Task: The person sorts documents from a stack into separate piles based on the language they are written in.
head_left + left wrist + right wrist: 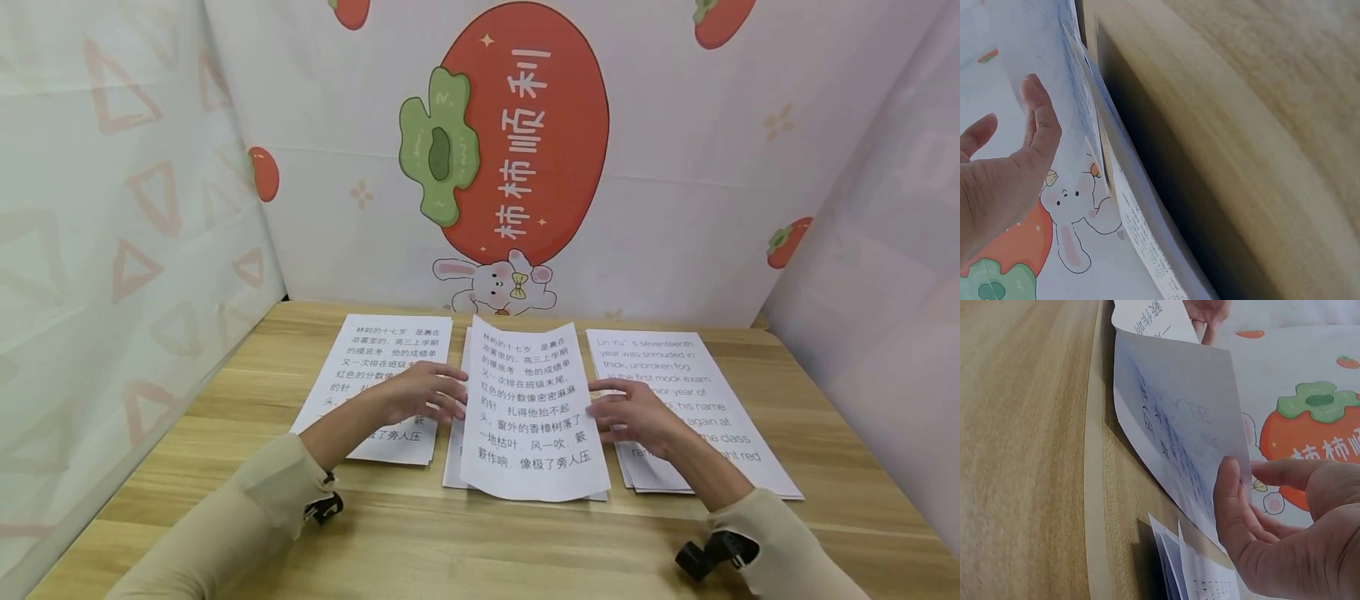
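A printed sheet of paper, curved and raised at its edges, lies over the middle paper stack. At its right edge, my right hand has its thumb and fingers on either side of the paper, as the right wrist view shows; the sheet's underside faces that camera. My left hand is beside the left edge, over part of the left stack. Its bent, relaxed fingers stand apart from the thumb in the left wrist view, and no paper shows between them.
On the table, a left stack bears Chinese print and a right stack bears English print. Behind them hangs a white backdrop with a persimmon and rabbit. White side panels flank the table.
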A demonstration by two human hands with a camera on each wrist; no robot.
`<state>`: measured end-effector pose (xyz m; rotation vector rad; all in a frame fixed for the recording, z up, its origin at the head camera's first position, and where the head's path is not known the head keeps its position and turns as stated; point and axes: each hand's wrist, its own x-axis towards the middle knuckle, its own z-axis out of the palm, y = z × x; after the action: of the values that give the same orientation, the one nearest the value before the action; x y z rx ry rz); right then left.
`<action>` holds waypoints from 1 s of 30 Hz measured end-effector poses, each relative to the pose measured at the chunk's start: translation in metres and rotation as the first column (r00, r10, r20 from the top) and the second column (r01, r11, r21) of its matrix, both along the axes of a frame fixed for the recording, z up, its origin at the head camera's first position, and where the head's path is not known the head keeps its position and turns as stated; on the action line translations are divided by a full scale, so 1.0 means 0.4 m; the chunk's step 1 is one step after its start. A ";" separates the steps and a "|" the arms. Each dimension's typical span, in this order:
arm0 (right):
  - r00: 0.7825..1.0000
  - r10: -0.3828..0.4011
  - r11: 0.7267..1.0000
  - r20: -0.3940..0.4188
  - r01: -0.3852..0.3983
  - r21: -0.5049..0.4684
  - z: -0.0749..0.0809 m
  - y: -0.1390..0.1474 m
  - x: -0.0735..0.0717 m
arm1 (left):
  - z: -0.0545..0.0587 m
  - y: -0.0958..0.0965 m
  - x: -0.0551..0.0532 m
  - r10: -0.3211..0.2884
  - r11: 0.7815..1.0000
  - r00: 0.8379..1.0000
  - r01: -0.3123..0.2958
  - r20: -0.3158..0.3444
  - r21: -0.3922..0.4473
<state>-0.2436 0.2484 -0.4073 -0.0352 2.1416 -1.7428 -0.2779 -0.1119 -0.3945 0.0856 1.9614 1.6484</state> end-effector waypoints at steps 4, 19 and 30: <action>1.000 0.005 1.000 -0.031 -0.004 0.019 0.006 -0.001 -0.004 | 0.005 0.009 0.002 -0.008 1.000 0.999 0.007 -0.046 -0.023; 0.998 0.007 1.000 -0.057 -0.007 0.001 0.006 -0.007 -0.011 | -0.012 0.053 0.018 0.045 0.996 0.997 -0.050 -0.061 -0.071; 0.998 0.003 1.000 -0.063 -0.005 -0.019 0.014 -0.016 -0.012 | -0.025 0.032 0.011 0.077 0.996 0.991 -0.080 -0.106 -0.028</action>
<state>-0.2484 0.2420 -0.4018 -0.1005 2.1668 -1.7827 -0.2736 -0.0992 -0.4047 0.0848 2.0932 1.6925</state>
